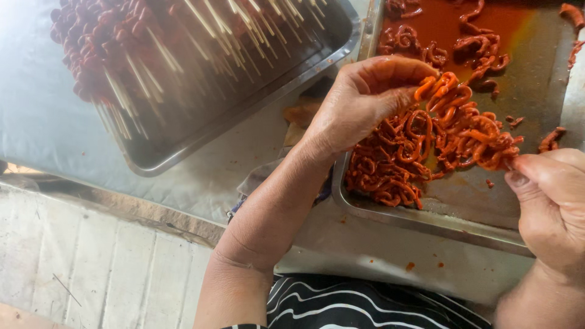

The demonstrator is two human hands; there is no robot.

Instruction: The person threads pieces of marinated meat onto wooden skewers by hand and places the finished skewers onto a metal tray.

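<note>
Your left hand (359, 103) pinches red marinated strips (396, 164) in the sauced steel tray (426, 222), your right hand (548, 195) clamps a skewer tip (509, 163); far tray (244, 116) holds finished skewers (122, 55).

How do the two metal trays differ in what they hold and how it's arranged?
The left tray holds finished skewers, dark red pieces threaded on pale sticks and piled together. The right tray holds loose orange-red curled strips in sauce, heaped near its front edge, with bare metal showing. Both hands work over the right tray: left hand, right hand. Both trays are shallow, rectangular and metal.
</note>
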